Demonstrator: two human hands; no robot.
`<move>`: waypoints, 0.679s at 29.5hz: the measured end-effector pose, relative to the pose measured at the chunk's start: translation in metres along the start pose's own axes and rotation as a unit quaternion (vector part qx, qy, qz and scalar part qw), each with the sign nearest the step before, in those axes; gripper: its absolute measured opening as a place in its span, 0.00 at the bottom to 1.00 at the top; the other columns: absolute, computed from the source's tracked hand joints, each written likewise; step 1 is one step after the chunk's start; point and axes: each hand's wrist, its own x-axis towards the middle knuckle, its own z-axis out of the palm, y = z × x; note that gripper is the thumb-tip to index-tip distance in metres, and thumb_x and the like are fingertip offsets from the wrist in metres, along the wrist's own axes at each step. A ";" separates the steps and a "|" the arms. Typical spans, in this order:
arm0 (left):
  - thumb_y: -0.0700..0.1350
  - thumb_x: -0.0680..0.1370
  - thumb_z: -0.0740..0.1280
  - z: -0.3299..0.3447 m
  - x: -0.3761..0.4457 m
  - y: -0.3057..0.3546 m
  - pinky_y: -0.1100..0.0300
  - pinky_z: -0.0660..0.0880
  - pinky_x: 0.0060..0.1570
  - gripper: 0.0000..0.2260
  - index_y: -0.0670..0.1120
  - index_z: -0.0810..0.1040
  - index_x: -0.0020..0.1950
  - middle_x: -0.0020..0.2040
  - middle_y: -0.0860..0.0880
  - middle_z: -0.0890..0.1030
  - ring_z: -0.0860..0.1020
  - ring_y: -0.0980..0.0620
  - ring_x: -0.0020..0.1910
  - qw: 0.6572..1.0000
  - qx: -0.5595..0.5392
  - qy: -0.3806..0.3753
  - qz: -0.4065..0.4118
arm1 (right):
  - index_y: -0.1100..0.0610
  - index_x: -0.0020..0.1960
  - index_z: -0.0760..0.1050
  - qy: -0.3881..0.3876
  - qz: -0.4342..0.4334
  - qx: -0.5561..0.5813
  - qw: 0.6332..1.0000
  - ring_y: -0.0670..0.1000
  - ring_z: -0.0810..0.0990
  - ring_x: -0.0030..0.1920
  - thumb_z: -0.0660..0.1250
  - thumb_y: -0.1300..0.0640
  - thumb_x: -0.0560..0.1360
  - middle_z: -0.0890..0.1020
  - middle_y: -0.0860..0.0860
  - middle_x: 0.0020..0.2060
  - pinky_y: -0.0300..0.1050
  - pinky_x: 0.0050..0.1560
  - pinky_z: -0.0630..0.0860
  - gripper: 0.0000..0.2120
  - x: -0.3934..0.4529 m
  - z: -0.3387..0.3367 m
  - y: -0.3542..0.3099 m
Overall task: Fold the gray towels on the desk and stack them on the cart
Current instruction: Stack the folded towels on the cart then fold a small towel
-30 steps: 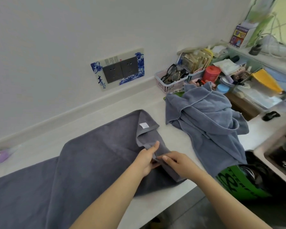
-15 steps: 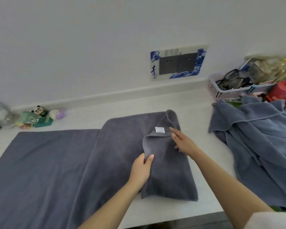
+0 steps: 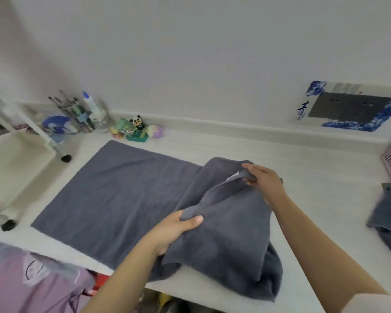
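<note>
Along the white wall your bench (image 3: pixel 212 150) carries a gray towel (image 3: pixel 113 190), its left half flat, its right half doubled over. Left of it stands a white cart (image 3: pixel 16 163); toys (image 3: pixel 136 129) sit by the wall. Your left hand (image 3: pixel 174 229) has its fingers gripping the folded edge nearest you. Your right hand (image 3: pixel 264 181) pinches the far corner, lifted slightly. Another towel (image 3: pixel 388 218) lies at the right.

We are seeing two bare forearms, with no watch, ring or band showing on the left hand (image 3: pixel 176 229) or the right hand (image 3: pixel 265 184). We are wearing a white sleeve (image 3: pixel 368 304), showing only on the right arm, nearer us than the gray towel (image 3: pixel 127 195). The left arm is running bare to the frame's edge.
</note>
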 end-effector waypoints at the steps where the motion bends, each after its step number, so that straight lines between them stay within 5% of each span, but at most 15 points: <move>1: 0.47 0.76 0.68 -0.015 -0.007 0.004 0.55 0.77 0.55 0.14 0.44 0.79 0.60 0.54 0.45 0.83 0.82 0.47 0.54 1.000 -0.013 0.002 0.004 | 0.60 0.56 0.79 -0.016 -0.015 0.014 1.000 0.47 0.80 0.44 0.60 0.62 0.79 0.81 0.53 0.49 0.33 0.39 0.76 0.10 0.000 0.013 -0.011; 4: 0.50 0.73 0.71 -0.061 -0.030 0.015 0.57 0.79 0.49 0.17 0.42 0.80 0.57 0.54 0.44 0.83 0.82 0.46 0.53 0.998 -0.042 0.009 0.037 | 0.61 0.58 0.78 -0.064 -0.055 0.044 0.995 0.44 0.81 0.45 0.60 0.62 0.79 0.83 0.49 0.46 0.35 0.43 0.77 0.11 0.002 0.057 -0.041; 8: 0.59 0.52 0.82 -0.148 -0.057 0.026 0.56 0.80 0.43 0.31 0.46 0.85 0.50 0.53 0.42 0.83 0.82 0.44 0.50 0.991 -0.081 0.054 0.092 | 0.61 0.58 0.77 -0.124 -0.084 0.046 0.988 0.46 0.80 0.49 0.60 0.63 0.79 0.82 0.49 0.50 0.36 0.44 0.77 0.12 0.010 0.148 -0.072; 10: 0.59 0.49 0.83 -0.188 -0.068 0.030 0.55 0.80 0.41 0.35 0.44 0.83 0.51 0.51 0.41 0.83 0.83 0.44 0.48 0.983 -0.116 0.080 0.117 | 0.61 0.59 0.77 -0.138 -0.088 0.043 0.986 0.47 0.79 0.51 0.60 0.63 0.79 0.81 0.51 0.52 0.35 0.43 0.76 0.12 0.014 0.191 -0.082; 14: 0.51 0.68 0.74 -0.259 -0.089 0.039 0.63 0.79 0.34 0.12 0.43 0.84 0.42 0.41 0.44 0.84 0.84 0.52 0.38 0.957 -0.182 0.165 0.152 | 0.61 0.61 0.76 -0.173 -0.096 0.033 0.980 0.47 0.78 0.51 0.60 0.66 0.77 0.80 0.52 0.54 0.37 0.45 0.74 0.14 0.036 0.293 -0.087; 15: 0.50 0.70 0.72 -0.265 -0.084 0.039 0.65 0.78 0.34 0.10 0.44 0.84 0.41 0.38 0.46 0.84 0.84 0.54 0.37 0.955 -0.162 0.208 0.132 | 0.60 0.61 0.76 -0.168 -0.097 0.017 0.981 0.47 0.77 0.53 0.59 0.67 0.76 0.79 0.52 0.55 0.39 0.49 0.75 0.16 0.042 0.301 -0.085; 18: 0.61 0.61 0.78 -0.332 -0.063 0.016 0.53 0.77 0.52 0.27 0.44 0.82 0.51 0.45 0.48 0.85 0.83 0.47 0.48 0.964 -0.018 0.262 0.036 | 0.56 0.65 0.74 -0.181 -0.056 -0.077 0.979 0.49 0.76 0.58 0.56 0.70 0.72 0.77 0.50 0.58 0.42 0.60 0.73 0.25 0.067 0.370 -0.060; 20: 0.57 0.67 0.75 -0.375 -0.041 -0.011 0.57 0.74 0.46 0.17 0.44 0.79 0.42 0.40 0.50 0.82 0.80 0.50 0.43 0.950 0.128 0.284 -0.027 | 0.57 0.68 0.71 -0.195 -0.042 -0.146 0.969 0.50 0.76 0.57 0.56 0.70 0.75 0.77 0.51 0.57 0.36 0.55 0.73 0.23 0.087 0.409 -0.034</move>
